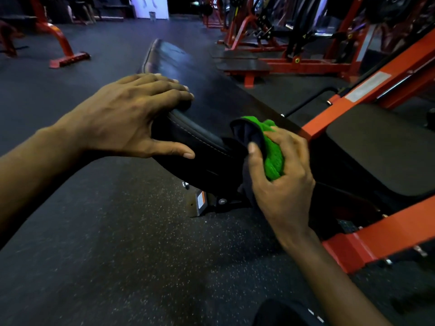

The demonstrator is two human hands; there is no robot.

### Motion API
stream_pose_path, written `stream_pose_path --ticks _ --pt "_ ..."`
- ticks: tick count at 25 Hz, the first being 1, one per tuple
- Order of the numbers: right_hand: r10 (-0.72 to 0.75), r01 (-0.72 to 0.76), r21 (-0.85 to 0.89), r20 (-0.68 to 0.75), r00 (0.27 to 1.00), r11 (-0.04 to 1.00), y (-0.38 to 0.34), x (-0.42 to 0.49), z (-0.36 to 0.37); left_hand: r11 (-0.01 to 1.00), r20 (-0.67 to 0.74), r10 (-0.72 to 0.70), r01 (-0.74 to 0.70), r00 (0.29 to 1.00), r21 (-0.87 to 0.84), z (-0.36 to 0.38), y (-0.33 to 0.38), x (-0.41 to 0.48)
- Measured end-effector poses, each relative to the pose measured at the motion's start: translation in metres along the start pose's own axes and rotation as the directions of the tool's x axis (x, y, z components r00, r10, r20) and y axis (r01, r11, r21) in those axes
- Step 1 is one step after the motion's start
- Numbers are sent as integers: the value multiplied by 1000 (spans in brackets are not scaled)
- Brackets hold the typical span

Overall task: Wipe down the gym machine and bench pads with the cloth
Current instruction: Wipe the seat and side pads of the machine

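A long black bench pad (207, 90) runs away from me, tilted, with a stitched near edge. My left hand (131, 116) grips that near edge, fingers over the top and thumb on the side face. My right hand (280, 180) holds a bunched green and dark cloth (270, 151) against the pad's near end, just right of the left thumb. A second black pad (381, 151) sits to the right inside the orange machine frame (367, 241).
Speckled dark rubber floor (131, 243) spreads in front and to the left. Red machines (270, 43) stand at the back right, and a red frame foot (68, 60) at the back left. A bracket with a label (202, 203) sits under the pad.
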State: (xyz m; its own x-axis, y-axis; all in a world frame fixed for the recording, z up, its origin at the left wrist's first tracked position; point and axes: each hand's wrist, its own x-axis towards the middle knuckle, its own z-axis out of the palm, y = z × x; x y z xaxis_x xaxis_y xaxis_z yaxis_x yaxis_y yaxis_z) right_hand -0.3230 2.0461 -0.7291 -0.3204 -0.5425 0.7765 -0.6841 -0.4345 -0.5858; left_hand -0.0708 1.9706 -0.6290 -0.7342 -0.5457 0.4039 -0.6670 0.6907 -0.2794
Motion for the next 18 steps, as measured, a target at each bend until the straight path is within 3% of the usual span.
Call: stream_pose_path --ticks 4,10,18 --pt "12 -14 -37 -54 998 999 -33 10 16 997 -85 11 -17 996 -75 3 -1 -5" --pt "-159 164 -103 58 986 981 -90 21 47 991 -96 -15 2 995 -136 10 -25 -9" --pt "-78 78 -113 6 997 991 -63 2 26 982 -78 -53 38 996 -188 20 -42 -15"
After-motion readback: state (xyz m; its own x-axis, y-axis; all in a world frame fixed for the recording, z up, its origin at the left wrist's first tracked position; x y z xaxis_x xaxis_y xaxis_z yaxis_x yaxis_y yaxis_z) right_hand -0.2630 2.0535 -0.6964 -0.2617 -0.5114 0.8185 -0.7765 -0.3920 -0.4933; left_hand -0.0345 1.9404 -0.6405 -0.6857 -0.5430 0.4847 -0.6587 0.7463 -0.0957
